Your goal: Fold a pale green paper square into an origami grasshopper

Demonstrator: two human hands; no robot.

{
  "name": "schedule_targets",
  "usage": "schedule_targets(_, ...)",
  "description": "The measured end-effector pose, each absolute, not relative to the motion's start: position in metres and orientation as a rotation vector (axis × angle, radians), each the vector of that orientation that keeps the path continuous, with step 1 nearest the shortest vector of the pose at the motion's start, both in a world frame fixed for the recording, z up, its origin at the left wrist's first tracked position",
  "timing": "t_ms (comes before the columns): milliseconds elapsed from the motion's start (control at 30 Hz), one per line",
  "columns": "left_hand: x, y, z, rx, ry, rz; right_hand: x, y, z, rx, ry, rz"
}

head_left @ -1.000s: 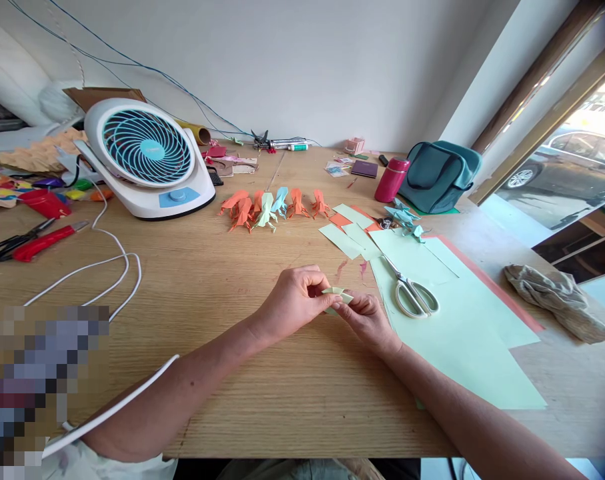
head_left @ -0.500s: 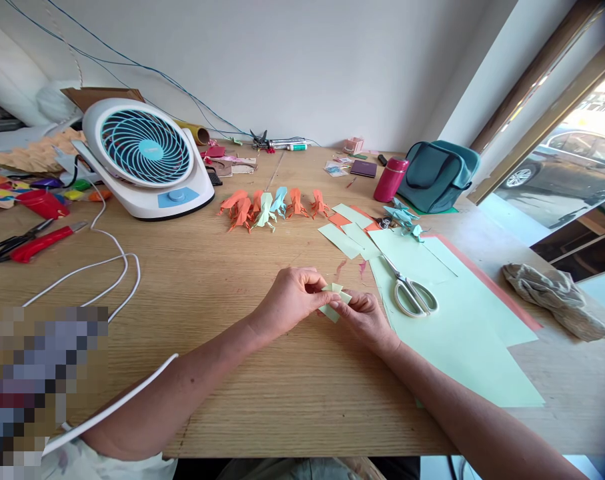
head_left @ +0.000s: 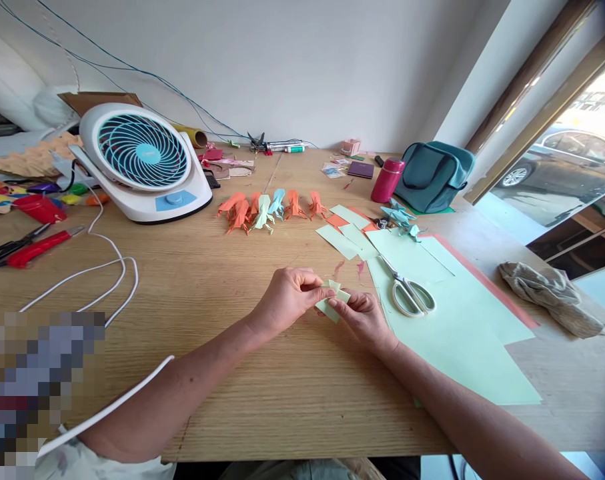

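Observation:
A small folded piece of pale green paper is held up between both hands above the table. My left hand pinches its upper left part between thumb and fingers. From the other side, my right hand grips it, thumb on top and fingers beneath. Parts of the folds are hidden behind the fingers. Just to the right, white-handled scissors lie on large pale green sheets. Beyond the hands stands a row of folded paper figures in orange, green and blue.
A white fan stands at the back left, its white cable looping across the table. Red-handled pliers lie far left. A pink bottle, a teal bag and cut paper rectangles are beyond the sheets; a crumpled cloth lies right.
Both hands keep their grip on the folded paper, with only slight finger shifts. The whole view has shifted slightly.

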State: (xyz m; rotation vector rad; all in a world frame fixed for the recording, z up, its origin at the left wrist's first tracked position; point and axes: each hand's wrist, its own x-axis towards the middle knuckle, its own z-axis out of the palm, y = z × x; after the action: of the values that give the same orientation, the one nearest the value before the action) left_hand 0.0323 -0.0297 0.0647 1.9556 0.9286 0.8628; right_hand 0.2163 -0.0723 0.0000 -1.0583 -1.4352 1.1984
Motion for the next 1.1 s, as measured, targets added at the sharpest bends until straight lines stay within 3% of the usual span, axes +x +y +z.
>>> schedule_targets(1100, 0.039, -0.032, 0.059, 1.945, 0.96, 0.904, 0.21, -0.075, 0.002, -1.125, -1.527, 1.149)
